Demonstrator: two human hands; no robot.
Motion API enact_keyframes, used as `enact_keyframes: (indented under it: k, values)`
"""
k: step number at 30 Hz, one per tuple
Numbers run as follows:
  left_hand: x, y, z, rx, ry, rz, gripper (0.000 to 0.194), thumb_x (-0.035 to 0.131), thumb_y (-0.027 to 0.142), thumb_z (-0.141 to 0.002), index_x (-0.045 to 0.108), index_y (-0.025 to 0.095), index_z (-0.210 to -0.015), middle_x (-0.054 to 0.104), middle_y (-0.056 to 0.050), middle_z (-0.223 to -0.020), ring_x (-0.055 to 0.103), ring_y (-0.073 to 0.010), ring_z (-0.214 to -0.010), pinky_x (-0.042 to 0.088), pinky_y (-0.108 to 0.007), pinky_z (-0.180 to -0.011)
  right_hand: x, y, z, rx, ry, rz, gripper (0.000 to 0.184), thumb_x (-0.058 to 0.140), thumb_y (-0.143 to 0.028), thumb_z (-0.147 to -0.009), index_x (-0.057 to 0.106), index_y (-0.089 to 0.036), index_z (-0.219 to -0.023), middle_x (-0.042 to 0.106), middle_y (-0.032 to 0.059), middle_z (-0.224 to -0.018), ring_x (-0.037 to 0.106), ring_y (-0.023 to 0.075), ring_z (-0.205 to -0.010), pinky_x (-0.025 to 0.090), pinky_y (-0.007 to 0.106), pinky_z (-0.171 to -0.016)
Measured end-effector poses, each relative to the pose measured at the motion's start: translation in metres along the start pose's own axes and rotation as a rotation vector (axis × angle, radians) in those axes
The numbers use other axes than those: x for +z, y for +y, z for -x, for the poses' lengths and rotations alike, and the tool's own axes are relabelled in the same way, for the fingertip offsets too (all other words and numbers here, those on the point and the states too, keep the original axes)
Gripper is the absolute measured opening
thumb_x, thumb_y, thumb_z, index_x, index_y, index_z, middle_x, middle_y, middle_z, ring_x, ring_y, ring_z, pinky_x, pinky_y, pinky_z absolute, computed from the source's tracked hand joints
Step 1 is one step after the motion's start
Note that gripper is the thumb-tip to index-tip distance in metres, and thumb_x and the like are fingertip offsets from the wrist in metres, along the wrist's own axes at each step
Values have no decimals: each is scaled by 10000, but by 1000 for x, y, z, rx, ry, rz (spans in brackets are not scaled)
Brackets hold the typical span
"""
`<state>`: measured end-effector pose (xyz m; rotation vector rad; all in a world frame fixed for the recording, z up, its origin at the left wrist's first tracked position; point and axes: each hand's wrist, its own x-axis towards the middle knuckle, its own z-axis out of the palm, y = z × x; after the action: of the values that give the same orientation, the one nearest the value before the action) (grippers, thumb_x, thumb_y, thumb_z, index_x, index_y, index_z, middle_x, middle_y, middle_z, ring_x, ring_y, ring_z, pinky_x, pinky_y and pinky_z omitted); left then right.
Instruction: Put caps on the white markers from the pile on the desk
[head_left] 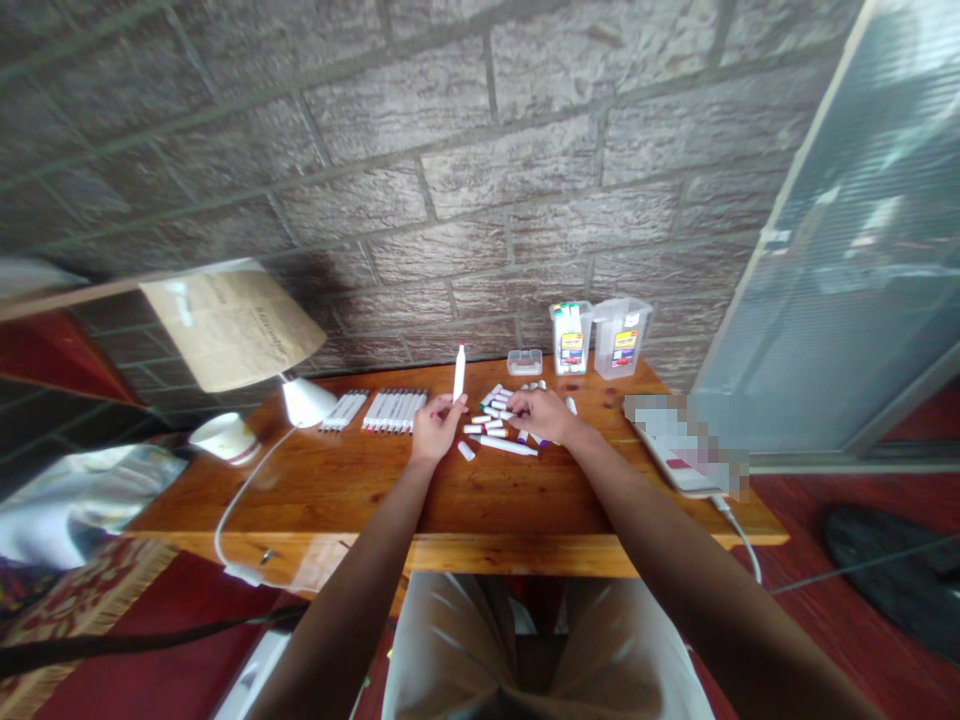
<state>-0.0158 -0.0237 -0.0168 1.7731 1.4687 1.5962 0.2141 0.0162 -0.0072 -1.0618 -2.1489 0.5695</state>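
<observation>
An uncapped white marker with a red tip (460,372) stands upright in my left hand (437,428), its fingers closed round the lower end. My right hand (541,413) reaches into a pile of loose marker caps (496,400), fingers bent down among them; whether it grips a cap is hidden. Another uncapped marker (504,444) lies on the table in front of the pile. One pale cap (466,451) rests apart, close to my left hand. Left of that hand, capped markers (395,411) lie side by side in a row, with a smaller row (345,410) beyond.
At the back stand a clear box holding markers (571,340), another clear box (621,340) and a small clear lid (524,362). A lamp (240,325) and a paper cup (223,438) are at left. A blurred flat device (686,445) with a cable lies right on the wooden table (480,510).
</observation>
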Motion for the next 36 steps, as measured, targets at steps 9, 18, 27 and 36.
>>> enact_keyframes:
  k: [9, 18, 27, 36]
  values:
    - [-1, 0, 0, 9, 13, -19, 304, 642, 485, -854, 713, 189, -843, 761, -58, -784, 707, -198, -757, 530, -309, -756, 1, -3, -5, -11, 186, -569, 228, 714, -250, -725, 723, -177, -942, 750, 52, -925, 683, 165, -807, 532, 307, -801]
    - [-1, -3, -1, 7, 8, -13, 308, 644, 487, -854, 707, 185, -855, 761, -60, -789, 702, -193, -749, 519, -296, -733, -2, -7, -4, -6, 201, -609, 248, 710, -248, -691, 741, -175, -927, 741, 43, -889, 662, 157, -772, 524, 290, -744]
    - [-2, -4, -1, 14, 8, -38, 318, 638, 496, -858, 708, 188, -822, 762, -59, -788, 691, -188, -717, 514, -295, -706, 2, -6, -4, -1, 220, -380, 233, 656, -376, -795, 744, -187, -898, 743, 37, -836, 656, 163, -732, 505, 285, -717]
    - [-2, -3, -1, -4, 7, -9, 294, 647, 473, -857, 697, 184, -835, 763, -65, -798, 707, -202, -769, 523, -307, -746, -19, -1, -13, 450, 641, -828, 343, 610, -523, -790, 669, -193, -863, 406, -83, -480, 334, 79, -388, 286, 217, -378]
